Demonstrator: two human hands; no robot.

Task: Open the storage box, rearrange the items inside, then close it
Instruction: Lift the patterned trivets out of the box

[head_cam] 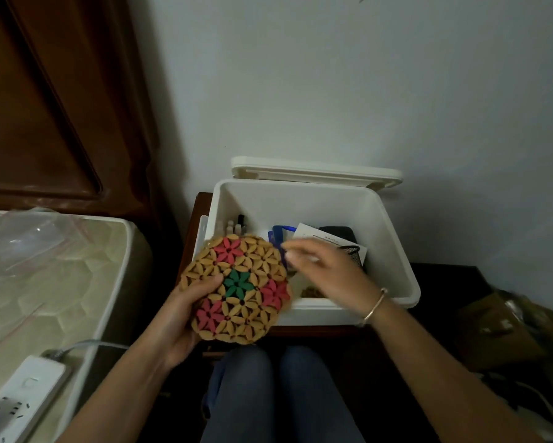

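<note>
A white storage box point(393, 244) stands open on a dark wooden stand, its lid point(316, 172) tipped back against the wall. My left hand point(185, 311) grips a round wooden trivet point(240, 289) with red and green flower shapes, held over the box's front left corner. My right hand point(326, 273) hovers over the inside of the box, blurred, fingers loosely spread and holding nothing. Inside lie small bottles point(233, 225), a blue item point(280, 233), a white paper point(316, 238), a black flat object point(337, 233) and a black mesh holder point(351, 251).
A mattress point(45, 270) wrapped in plastic lies at the left with a white power strip point(25, 391) on it. A dark wooden headboard point(54, 100) rises behind. A brown bag point(505, 327) sits at the right. My knees point(278, 388) are below the stand.
</note>
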